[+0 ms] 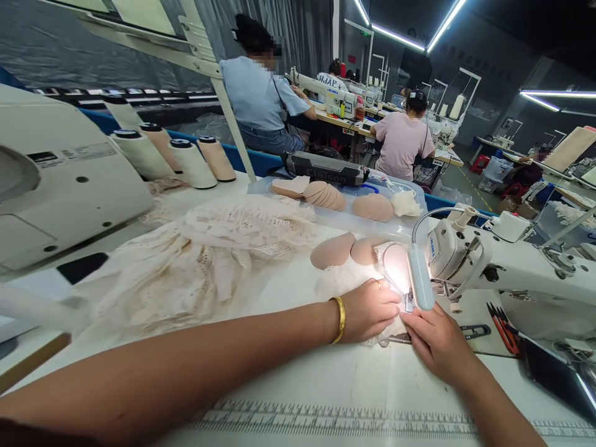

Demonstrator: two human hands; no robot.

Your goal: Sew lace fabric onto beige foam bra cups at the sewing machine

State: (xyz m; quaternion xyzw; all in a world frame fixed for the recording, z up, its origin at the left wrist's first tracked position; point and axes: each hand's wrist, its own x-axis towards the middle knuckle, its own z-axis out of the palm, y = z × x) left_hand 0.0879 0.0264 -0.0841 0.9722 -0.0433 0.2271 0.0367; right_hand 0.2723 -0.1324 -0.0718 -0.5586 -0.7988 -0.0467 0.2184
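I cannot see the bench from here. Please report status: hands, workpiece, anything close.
Left hand flat on lace piece at needle. Right hand pressing its near edge. Lamp head directly above fingers; snips beside right hand.

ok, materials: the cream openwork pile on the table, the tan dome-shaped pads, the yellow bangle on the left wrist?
Cream openwork pile: looks like matte lace fabric, with holes and soft folds. Tan dome-shaped pads: probably moulded foam, smooth, matte and holding their curve. Yellow bangle by the left hand: shiny, gold-coloured metal; the actual alloy can't be told.
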